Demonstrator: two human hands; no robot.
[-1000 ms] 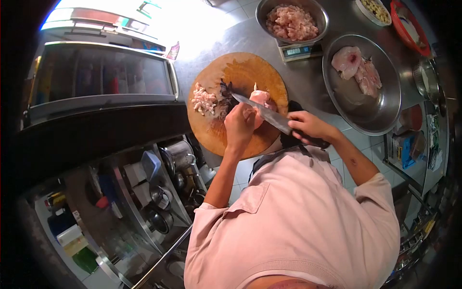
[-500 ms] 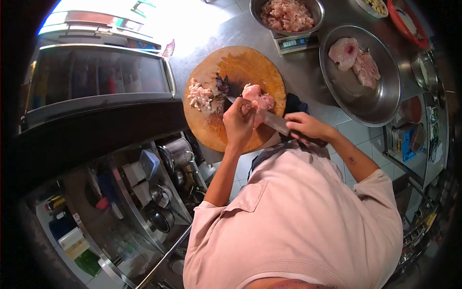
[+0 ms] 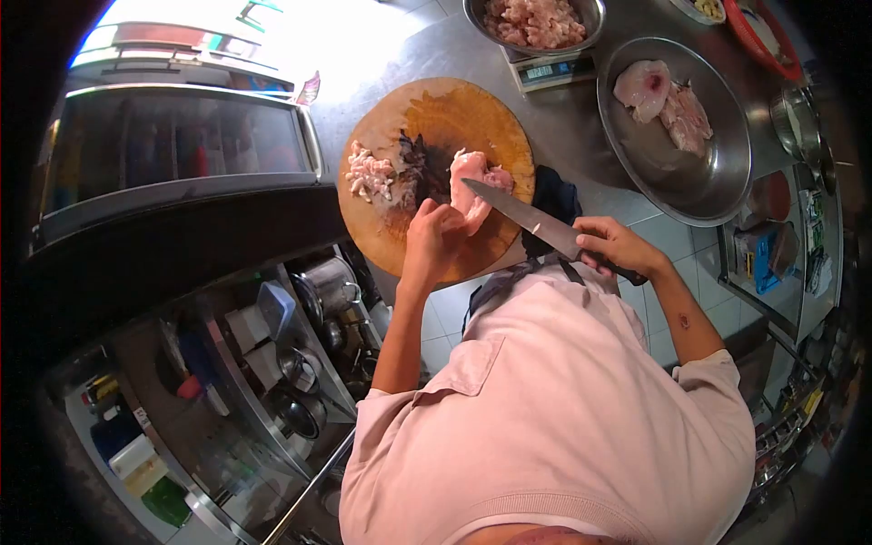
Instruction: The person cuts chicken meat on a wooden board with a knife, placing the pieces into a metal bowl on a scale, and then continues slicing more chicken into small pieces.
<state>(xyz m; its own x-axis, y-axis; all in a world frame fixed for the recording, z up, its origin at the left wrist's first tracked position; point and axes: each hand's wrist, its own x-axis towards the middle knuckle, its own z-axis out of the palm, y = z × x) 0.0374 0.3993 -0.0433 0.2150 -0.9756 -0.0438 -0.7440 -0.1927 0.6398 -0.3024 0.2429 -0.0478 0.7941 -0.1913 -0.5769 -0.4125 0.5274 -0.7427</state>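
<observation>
My right hand (image 3: 616, 247) grips the dark handle of a kitchen knife (image 3: 522, 214). Its broad blade points left over the round wooden chopping board (image 3: 400, 241), with the tip at the right side of a piece of raw meat (image 3: 467, 179). My left hand (image 3: 434, 238) has its fingers closed on the near end of that pale pink piece. A smaller lump of meat (image 3: 499, 181) lies against its right side. Pale trimmings (image 3: 370, 173) are heaped on the board's left side. Between them and the meat is a dark patch (image 3: 413, 168) whose nature I cannot make out.
Behind the board, a bowl of chopped meat (image 3: 536, 23) sits on a digital scale (image 3: 548, 71). A large metal basin (image 3: 654, 186) with raw meat pieces stands to the right, and a red basket (image 3: 772, 54) beyond it. A dark cloth (image 3: 554, 195) lies beside the board.
The knife has drawn back right and away from my left hand, baring more blade. My left hand has shifted down and left, and the meat now lies stretched out longer towards it.
</observation>
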